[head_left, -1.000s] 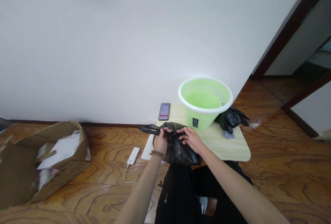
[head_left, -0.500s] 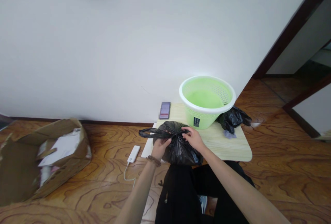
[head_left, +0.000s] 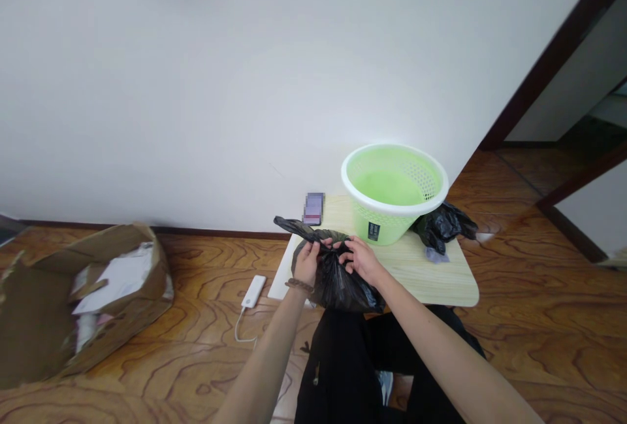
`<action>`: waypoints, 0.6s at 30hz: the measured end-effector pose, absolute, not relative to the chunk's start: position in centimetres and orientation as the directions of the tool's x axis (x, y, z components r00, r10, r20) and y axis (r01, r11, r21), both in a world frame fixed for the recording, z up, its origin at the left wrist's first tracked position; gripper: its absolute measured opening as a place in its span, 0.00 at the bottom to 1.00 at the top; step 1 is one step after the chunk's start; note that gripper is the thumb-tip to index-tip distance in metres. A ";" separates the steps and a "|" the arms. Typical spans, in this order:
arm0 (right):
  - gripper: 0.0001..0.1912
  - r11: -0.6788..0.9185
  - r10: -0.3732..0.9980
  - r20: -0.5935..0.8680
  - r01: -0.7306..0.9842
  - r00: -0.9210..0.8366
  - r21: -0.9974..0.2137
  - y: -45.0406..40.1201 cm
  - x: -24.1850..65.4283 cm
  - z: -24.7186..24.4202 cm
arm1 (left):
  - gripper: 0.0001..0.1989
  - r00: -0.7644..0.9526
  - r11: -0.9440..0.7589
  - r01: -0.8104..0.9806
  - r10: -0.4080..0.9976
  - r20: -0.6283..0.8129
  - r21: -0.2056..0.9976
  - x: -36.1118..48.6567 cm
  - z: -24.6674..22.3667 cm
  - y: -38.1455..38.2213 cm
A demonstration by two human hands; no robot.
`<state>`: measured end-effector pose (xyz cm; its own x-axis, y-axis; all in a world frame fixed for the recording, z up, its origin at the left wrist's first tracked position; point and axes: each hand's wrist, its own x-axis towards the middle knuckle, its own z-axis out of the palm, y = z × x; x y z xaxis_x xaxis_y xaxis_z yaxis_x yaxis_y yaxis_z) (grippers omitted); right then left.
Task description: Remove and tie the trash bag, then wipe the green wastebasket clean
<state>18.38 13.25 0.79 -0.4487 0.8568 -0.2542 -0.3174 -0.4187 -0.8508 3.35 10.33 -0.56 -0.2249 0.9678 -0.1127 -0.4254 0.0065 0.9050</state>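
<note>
A filled black plastic bag rests at the near left of the small light wood table, against my knees. Its top is gathered, and a twisted handle loop sticks out up and to the left. My left hand, with a brown bracelet at the wrist, is closed on the base of that loop. On the other side of the gathered neck, my right hand pinches the bag's plastic with curled fingers. Part of the neck is hidden behind the fingers.
A light green basket with a white rim stands behind the bag. Right of it lies a crumpled black bag; a phone is by the wall. On the floor are a white power bank with cable and an open cardboard box holding papers.
The handle loop has swung upward and narrowed into a twist. My left hand has moved slightly up with it, while my right hand has shifted a little at the neck.
</note>
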 end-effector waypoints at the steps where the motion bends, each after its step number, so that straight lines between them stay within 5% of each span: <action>1: 0.11 -0.429 0.858 -0.263 -0.333 -0.442 -0.840 13.2 18.2 0.8 | 0.13 -0.220 -0.003 -0.487 0.968 -0.120 0.873 3.5 -0.6 10.4; 7: 0.12 -0.452 0.837 -0.267 -0.328 -0.477 -0.830 13.5 18.1 1.0 | 0.12 -0.063 0.128 -0.652 0.973 -0.221 0.748 3.3 -0.4 10.2; 18: 0.11 -0.372 0.887 -0.239 -0.305 -0.395 -0.876 14.5 17.9 -0.3 | 0.09 0.048 0.308 -0.561 0.939 -0.341 0.768 2.6 -0.2 11.3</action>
